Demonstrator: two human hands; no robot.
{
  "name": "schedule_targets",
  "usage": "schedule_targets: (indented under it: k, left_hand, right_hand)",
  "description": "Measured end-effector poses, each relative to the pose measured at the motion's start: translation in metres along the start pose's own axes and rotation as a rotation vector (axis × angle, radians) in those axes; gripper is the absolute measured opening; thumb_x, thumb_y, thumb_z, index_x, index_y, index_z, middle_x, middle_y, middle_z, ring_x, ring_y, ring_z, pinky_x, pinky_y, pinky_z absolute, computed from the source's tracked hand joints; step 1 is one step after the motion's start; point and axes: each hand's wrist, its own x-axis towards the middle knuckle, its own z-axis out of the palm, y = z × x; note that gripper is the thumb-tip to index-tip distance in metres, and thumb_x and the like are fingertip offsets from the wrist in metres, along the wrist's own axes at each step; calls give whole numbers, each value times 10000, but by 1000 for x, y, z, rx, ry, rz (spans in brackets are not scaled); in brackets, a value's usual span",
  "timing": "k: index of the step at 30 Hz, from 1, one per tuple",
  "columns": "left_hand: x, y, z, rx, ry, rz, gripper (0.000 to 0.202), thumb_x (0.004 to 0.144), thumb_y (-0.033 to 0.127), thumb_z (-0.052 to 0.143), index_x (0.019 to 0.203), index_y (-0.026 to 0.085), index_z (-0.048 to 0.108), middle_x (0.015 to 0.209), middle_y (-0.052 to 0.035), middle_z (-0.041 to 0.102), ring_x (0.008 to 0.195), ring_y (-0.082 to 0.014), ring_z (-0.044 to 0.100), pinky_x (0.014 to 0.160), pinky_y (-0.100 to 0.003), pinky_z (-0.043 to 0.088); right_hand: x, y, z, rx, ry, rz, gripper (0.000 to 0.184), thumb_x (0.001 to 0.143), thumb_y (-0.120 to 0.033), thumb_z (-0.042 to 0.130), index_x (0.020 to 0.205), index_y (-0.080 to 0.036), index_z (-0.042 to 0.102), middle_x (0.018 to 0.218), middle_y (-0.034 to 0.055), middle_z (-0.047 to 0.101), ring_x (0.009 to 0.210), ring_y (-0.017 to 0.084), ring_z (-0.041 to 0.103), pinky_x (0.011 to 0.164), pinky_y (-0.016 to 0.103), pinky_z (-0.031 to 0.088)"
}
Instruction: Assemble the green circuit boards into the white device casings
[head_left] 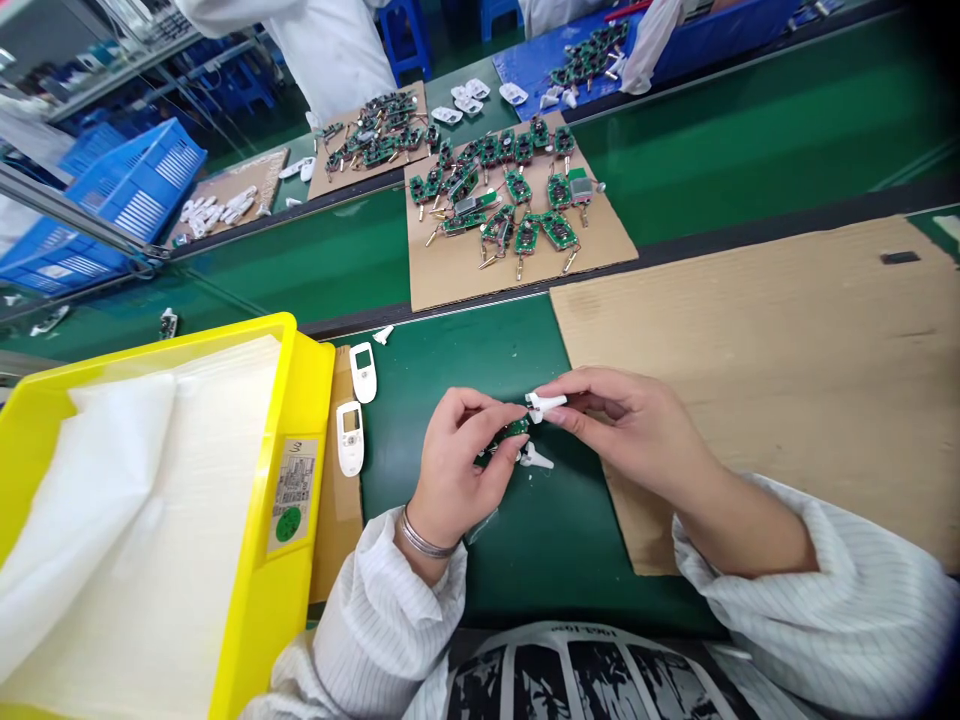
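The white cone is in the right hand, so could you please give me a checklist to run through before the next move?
1. White cone pinched by the right hand: ok, between thumb and fingers.
2. Board held by the left hand: ok, though fingers hide most of it.
3. White cone joined to the board: cannot tell, fingertips cover the spot.
4. Spot below the hands free of loose parts: not ok, a second cone lies there.
5. Two casings apart from the hands: ok, beside the yellow bin.

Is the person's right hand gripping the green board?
No, the right hand holds a white cone, while the left hand holds the green board.
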Motion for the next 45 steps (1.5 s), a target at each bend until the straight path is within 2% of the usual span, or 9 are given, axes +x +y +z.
schedule_targets:
  k: [9,11,14,18,21,27,36,41,45]
  left_hand:
    - [-2,-2,1,67,17,15,274,820,161,680,1086,222,653,989,-58,618,900,-153,607,773,-292,536]
    - [-3,-2,1,70,14,18,266,826,171,671,1086,227,657,987,-60,622,902,-158,610,776,-298,539]
    - [-2,-2,1,73,15,11,264,830,176,667,1088,226,651,980,-57,633,890,-155,614,773,-294,538]
    - [0,0,1,95,16,0,258,832,206,674,1085,208,624,970,-54,666,884,-160,619,784,-299,531]
    - [1,0,2,106,6,20,236,834,218,676,1062,201,617,962,-54,684,897,-169,626,802,-312,530]
    - [1,-1,3,120,13,52,273,821,185,691,1081,193,611,979,-57,678,915,-164,620,826,-313,526]
    - [-2,-1,5,41,14,70,286,807,165,691,1085,186,622,993,-68,662,916,-162,621,808,-307,538]
    - [-4,0,7,34,19,35,244,823,179,674,1063,181,630,969,-67,659,892,-161,621,782,-308,539]
    - [-4,2,8,43,18,-23,264,818,200,688,1071,182,612,947,-48,654,883,-153,609,797,-300,524]
  right_hand:
    - [3,-4,-5,-170,-95,-96,208,932,-301,548,858,-216,722,797,31,724,711,169,663,644,293,521]
    - [2,-4,-4,-187,-70,-95,206,936,-298,532,901,-216,717,778,33,717,691,170,658,635,298,521]
    - [1,-4,-4,-120,-7,-57,175,904,-294,576,990,-213,705,807,29,723,668,160,664,618,284,544]
    - [2,-2,-5,-73,-42,-47,145,865,-293,632,939,-222,735,897,36,743,760,178,689,665,296,564]
    - [2,-2,-6,-43,-69,-61,130,857,-276,650,919,-221,750,861,24,742,733,169,683,636,284,548]
    - [2,-6,-10,-166,-30,-158,120,870,-243,651,923,-251,758,849,1,748,716,161,671,655,297,515]
    - [1,-3,-6,-161,-81,-165,126,873,-193,639,913,-232,752,822,-2,738,680,138,663,588,252,509]
    - [-1,-1,1,-273,-36,-318,150,899,-152,594,907,-200,735,802,19,728,737,155,676,669,261,533]
    - [-1,2,4,-261,-48,-298,161,911,-152,580,949,-198,729,840,22,743,742,150,689,702,247,550]
